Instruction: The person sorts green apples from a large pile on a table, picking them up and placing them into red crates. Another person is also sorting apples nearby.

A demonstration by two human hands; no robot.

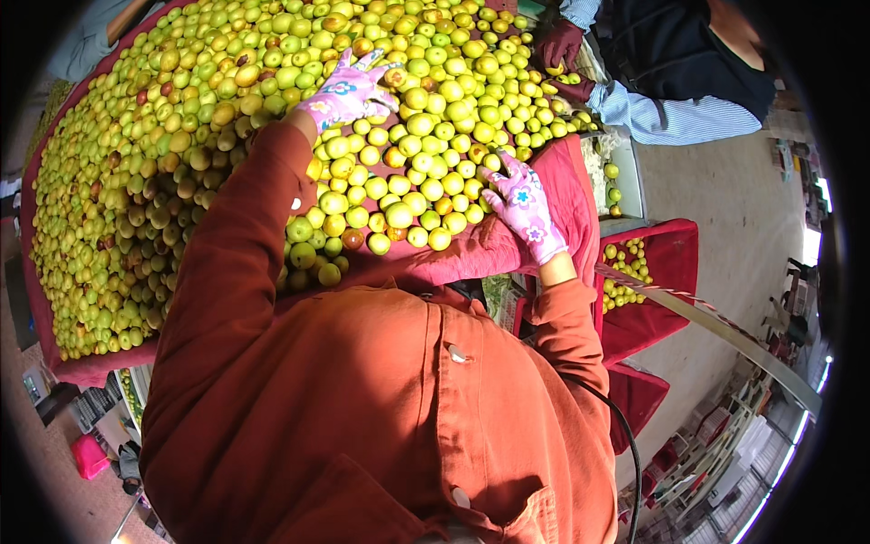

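A wide heap of yellow-green jujube-like fruits (435,115) covers a table draped in red cloth (564,177). Some of the fruits have brown or reddish patches. My left hand (350,92), in a pink flowered glove, lies over the heap with its fingers spread. Its fingertips are beside a brown-marked fruit (395,77). In a matching glove, my right hand (523,204) is at the near right border of the fruits, above the cloth. Its fingers are apart and reach the outermost fruits; I see none in its grasp.
Across the right corner, a co-worker's dark red gloved hands (567,64) handle fruits. Below them is a light-walled bin (632,177) with a few fruits. A red-lined container (669,272) holds more, with a metal bar (720,336) crossing nearby. Another person's sleeve (81,44) shows far left.
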